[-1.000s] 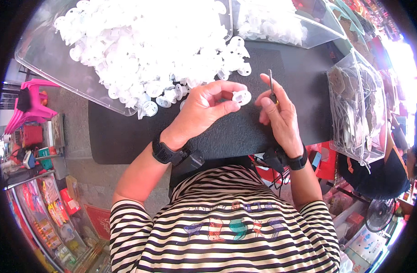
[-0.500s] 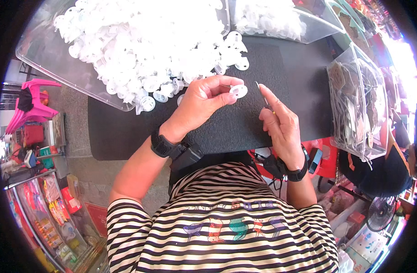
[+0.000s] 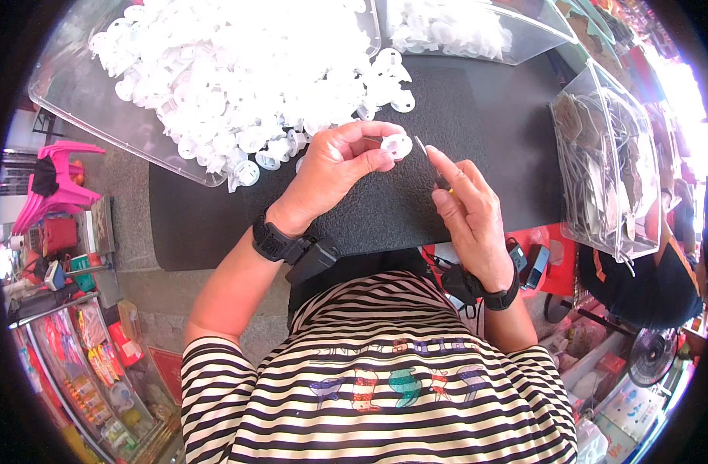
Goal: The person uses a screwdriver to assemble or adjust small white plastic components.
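My left hand (image 3: 334, 166) pinches a small round white plastic part (image 3: 396, 146) between thumb and fingers, its hollow, holed face turned outward. To its right, my right hand (image 3: 474, 213) is closed around a slim hand tool (image 3: 421, 145) with a thin metal tip and a dark and yellow handle. My index finger lies along the tool, and its exact kind cannot be made out. The tip points up beside the white part, a small gap apart from it. Just beyond my left hand spreads a large heap of similar white plastic parts (image 3: 238, 100), overexposed in the middle.
The heap spills from a clear plastic bin (image 3: 98, 127) onto the black mat (image 3: 207, 224). A second clear bin (image 3: 524, 46) with white parts stands at the back. On the right, a clear box (image 3: 601, 162) holds cables and flat pieces. A pink stool (image 3: 64, 185) stands at left.
The tool's tip has come closer to the white part and tilts more to the left. Both hands sit slightly farther up and left, and my left hand still pinches the same part.
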`<act>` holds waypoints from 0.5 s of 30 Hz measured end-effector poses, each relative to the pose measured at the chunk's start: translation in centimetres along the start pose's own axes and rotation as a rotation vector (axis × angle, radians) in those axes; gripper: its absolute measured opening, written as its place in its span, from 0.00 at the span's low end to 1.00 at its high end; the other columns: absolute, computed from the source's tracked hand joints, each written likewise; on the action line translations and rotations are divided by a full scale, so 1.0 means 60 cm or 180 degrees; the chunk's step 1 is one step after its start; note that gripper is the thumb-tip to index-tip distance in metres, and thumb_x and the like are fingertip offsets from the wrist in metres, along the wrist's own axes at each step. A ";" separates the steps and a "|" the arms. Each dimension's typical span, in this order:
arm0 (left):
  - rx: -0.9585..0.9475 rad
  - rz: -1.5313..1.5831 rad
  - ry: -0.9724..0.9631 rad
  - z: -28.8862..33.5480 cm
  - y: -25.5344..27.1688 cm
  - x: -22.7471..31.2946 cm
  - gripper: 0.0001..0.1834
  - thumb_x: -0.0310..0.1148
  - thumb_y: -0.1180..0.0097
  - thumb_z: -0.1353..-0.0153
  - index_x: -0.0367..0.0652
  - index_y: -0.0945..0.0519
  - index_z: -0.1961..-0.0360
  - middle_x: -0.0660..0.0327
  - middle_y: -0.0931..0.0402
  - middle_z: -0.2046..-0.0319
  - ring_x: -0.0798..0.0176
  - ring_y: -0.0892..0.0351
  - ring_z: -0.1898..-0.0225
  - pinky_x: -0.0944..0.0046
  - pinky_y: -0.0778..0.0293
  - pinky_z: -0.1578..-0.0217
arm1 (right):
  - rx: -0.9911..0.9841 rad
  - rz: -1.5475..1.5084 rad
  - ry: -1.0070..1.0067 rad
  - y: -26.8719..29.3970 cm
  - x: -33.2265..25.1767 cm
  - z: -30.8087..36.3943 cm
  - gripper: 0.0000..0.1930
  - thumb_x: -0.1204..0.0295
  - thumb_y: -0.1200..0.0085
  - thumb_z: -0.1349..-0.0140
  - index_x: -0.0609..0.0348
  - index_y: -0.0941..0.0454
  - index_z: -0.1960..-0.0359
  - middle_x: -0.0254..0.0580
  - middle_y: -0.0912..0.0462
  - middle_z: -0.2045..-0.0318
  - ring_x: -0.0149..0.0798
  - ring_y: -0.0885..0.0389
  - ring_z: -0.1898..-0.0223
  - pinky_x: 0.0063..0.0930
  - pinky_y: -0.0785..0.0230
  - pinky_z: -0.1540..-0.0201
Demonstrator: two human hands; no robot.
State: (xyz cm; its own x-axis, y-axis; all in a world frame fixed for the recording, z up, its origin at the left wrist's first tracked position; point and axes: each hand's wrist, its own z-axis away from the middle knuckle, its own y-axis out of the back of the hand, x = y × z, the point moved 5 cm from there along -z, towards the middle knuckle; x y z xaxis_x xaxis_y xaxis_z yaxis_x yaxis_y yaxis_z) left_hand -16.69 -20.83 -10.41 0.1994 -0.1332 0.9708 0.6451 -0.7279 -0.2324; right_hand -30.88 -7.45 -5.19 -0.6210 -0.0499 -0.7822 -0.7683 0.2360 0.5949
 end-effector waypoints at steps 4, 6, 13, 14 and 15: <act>-0.0085 0.0096 0.0168 0.002 0.000 0.003 0.16 0.24 0.42 0.34 0.37 0.23 0.45 0.59 0.19 0.54 0.67 0.19 0.54 0.68 0.21 0.53 | 0.0124 -0.0190 -0.0003 -0.001 0.004 0.003 0.26 0.79 0.45 0.38 0.53 0.28 0.36 0.43 0.28 0.67 0.41 0.28 0.69 0.32 0.32 0.63; -0.0098 0.0118 0.0193 0.002 0.001 0.003 0.16 0.25 0.43 0.34 0.37 0.23 0.45 0.58 0.19 0.54 0.67 0.19 0.53 0.68 0.21 0.52 | 0.0130 -0.0200 -0.0019 -0.001 0.004 0.004 0.26 0.79 0.44 0.39 0.53 0.28 0.36 0.43 0.28 0.67 0.41 0.28 0.68 0.31 0.32 0.63; -0.0155 0.0215 0.0201 0.003 -0.002 0.005 0.17 0.24 0.43 0.34 0.36 0.24 0.45 0.58 0.20 0.54 0.65 0.19 0.52 0.67 0.21 0.51 | -0.0103 0.0193 0.0064 0.004 -0.008 0.005 0.26 0.78 0.40 0.42 0.53 0.24 0.39 0.44 0.27 0.69 0.42 0.26 0.72 0.32 0.31 0.67; -0.0153 0.0219 0.0203 0.003 -0.001 0.004 0.17 0.24 0.43 0.34 0.36 0.24 0.45 0.58 0.20 0.54 0.65 0.19 0.52 0.67 0.21 0.51 | -0.0139 0.0328 0.0100 0.006 -0.013 0.004 0.26 0.78 0.39 0.43 0.53 0.24 0.40 0.44 0.27 0.69 0.42 0.26 0.73 0.32 0.31 0.67; -0.0162 0.0227 0.0193 0.003 -0.001 0.004 0.17 0.24 0.42 0.34 0.37 0.24 0.45 0.58 0.20 0.54 0.65 0.19 0.53 0.67 0.21 0.51 | -0.0142 0.0332 0.0096 0.007 -0.015 0.004 0.26 0.78 0.39 0.43 0.53 0.24 0.40 0.44 0.27 0.69 0.42 0.26 0.73 0.32 0.31 0.67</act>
State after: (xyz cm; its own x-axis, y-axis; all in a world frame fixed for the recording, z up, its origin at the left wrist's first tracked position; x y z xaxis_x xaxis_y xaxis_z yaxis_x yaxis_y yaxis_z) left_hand -16.57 -20.69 -10.19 0.1974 -0.2252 0.9541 0.5923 -0.7482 -0.2991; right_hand -30.61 -7.05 -4.25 -0.7018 -0.0568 -0.7101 -0.7050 0.1981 0.6810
